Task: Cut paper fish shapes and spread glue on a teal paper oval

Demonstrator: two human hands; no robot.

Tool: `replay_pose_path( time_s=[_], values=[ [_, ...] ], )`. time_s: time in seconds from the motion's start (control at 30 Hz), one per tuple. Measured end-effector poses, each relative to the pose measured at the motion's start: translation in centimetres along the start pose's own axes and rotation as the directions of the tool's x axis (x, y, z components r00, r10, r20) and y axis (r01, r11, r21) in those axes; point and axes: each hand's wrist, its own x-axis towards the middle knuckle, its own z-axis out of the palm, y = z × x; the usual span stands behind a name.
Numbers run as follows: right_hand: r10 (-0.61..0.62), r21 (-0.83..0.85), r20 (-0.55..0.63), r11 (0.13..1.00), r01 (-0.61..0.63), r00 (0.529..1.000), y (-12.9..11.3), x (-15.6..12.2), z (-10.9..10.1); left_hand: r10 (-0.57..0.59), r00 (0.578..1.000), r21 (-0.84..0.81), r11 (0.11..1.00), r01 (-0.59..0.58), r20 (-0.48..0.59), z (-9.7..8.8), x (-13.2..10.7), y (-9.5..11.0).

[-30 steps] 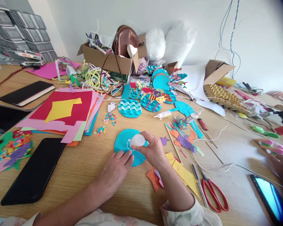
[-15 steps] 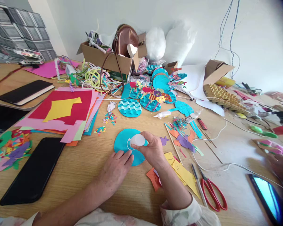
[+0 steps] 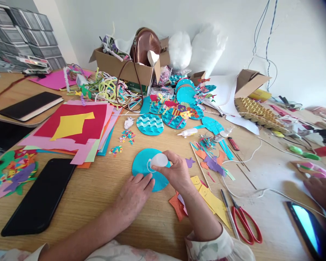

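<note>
A round piece of blue paper (image 3: pixel 139 163) lies flat on the table in front of me. My right hand (image 3: pixel 178 172) is closed round a white glue bottle (image 3: pixel 159 160), tilted with its tip down over the circle. A curved line of white glue (image 3: pixel 149 167) shows on the paper beside the bottle; the tip itself is hidden. My left hand (image 3: pixel 134 194) rests at the circle's near edge, its fingers stretched out and lying flat on the paper.
Red scissors (image 3: pixel 244 221), a pen and yellow paper pieces (image 3: pixel 212 199) lie right. A black phone (image 3: pixel 39 195) and coloured paper sheets (image 3: pixel 70 123) lie left. Beyond are small confetti piles (image 3: pixel 127 136) and decorated blue circles (image 3: pixel 150 125). Another person's hand (image 3: pixel 320 192) is far right.
The glue line has grown slightly longer at its upper end, beside the bottle. My left hand stays in place on the paper. More of the other person's hand shows at far right.
</note>
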Motion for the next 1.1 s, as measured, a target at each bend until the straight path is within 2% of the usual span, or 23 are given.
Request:
replay_pose_path(
  time_s=[0.33, 0.63, 1.1],
  values=[
    [0.042, -0.002, 0.038, 0.999, -0.042, 0.998, 0.08, -0.24, -0.46, 0.007, 1.0, -0.003, 1.0, -0.007, 0.008, 0.0, -0.06, -0.04],
    [0.066, 0.064, 0.059, 0.996, -0.07, 0.996, -0.09, -0.17, -0.84, 0.01, 1.0, 0.014, 1.0, -0.009, -0.026, 0.47, -0.03, -0.16],
    [0.062, 0.02, 0.027, 0.998, -0.063, 0.998, -0.21, 0.14, -0.56, 0.016, 1.0, 0.001, 1.0, -0.016, -0.003, 0.15, -0.06, -0.21]
  ],
)
